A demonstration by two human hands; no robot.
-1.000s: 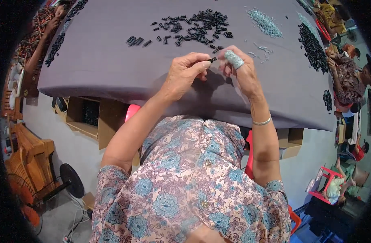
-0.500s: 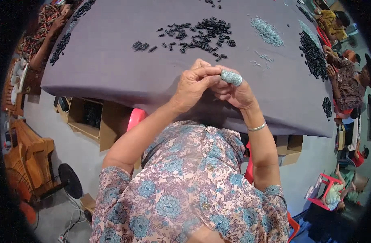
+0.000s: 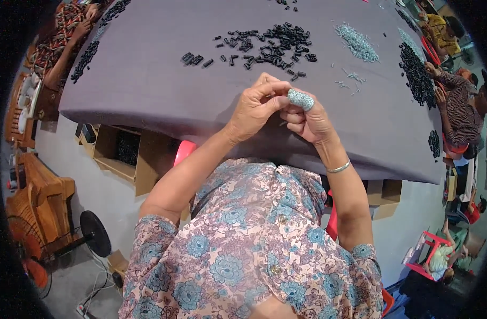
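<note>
My left hand (image 3: 260, 106) is pinched, its thumb and forefinger meeting the fingertips of my right hand (image 3: 310, 118) above the near part of the cloth-covered table (image 3: 147, 87). The right hand's fingers are curled in. A speckled grey-white finger cover (image 3: 301, 99) wraps its thumb. Anything pinched between the hands is too small or hidden to name. Beyond them lies a loose pile of small black cylindrical pieces (image 3: 291, 38). To the right of that pile is a heap of thin silvery pins (image 3: 356, 42), with a few loose pins (image 3: 355, 77) nearer me.
More black pieces (image 3: 416, 74) lie along the right edge, where other people (image 3: 461, 103) sit. Another person's arm (image 3: 62, 58) reaches in at the far left. An open cardboard box (image 3: 118, 154) stands under the table's left side, with a black fan (image 3: 94, 234) on the floor.
My right fingers have curled in a little more, and both hands stay close together. The whole view has shifted slightly. The piles look the same.
</note>
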